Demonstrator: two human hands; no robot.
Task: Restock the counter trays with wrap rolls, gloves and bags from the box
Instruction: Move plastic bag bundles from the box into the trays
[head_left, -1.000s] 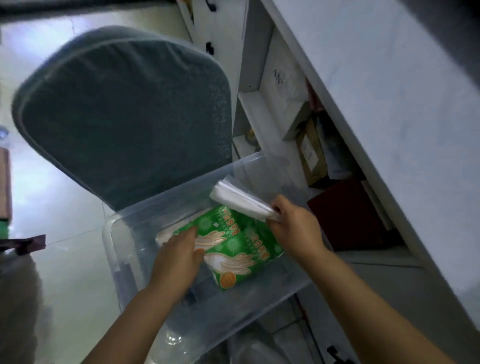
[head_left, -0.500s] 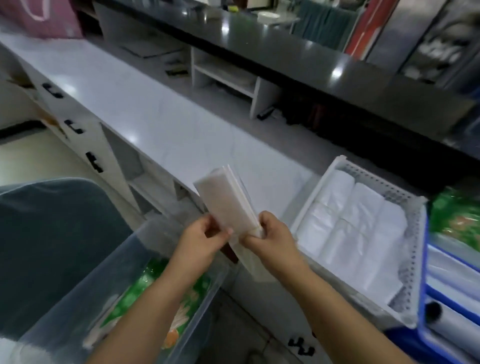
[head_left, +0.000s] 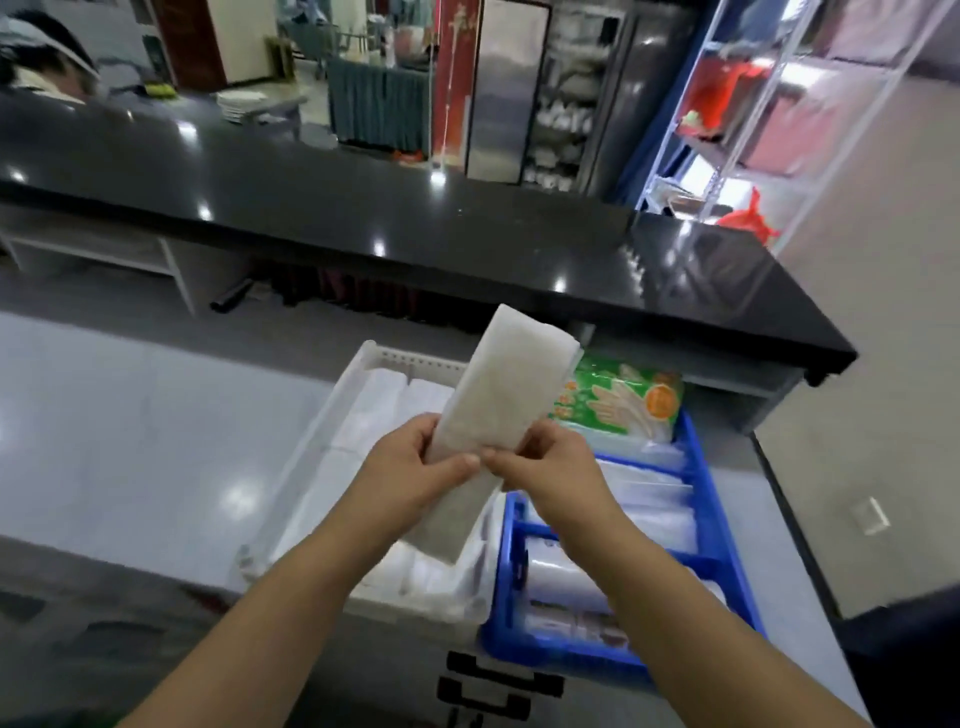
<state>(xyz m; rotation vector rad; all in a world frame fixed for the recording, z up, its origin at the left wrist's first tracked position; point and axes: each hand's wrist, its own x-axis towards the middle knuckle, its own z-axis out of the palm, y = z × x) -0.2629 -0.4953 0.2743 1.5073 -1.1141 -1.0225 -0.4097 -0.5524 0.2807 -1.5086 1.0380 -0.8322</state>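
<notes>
Gripping a flat, translucent white pack of bags (head_left: 498, 400) near its lower end, both hands, left (head_left: 415, 470) and right (head_left: 550, 470), hold it tilted above the white tray (head_left: 358, 374) on the worktop (head_left: 130, 441).

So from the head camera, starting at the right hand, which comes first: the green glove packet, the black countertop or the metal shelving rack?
Measured from the right hand:
1. Green glove packet, just beyond it in the blue tray.
2. Black countertop, running across behind the trays.
3. Metal shelving rack, far back on the right, past the countertop.
</notes>
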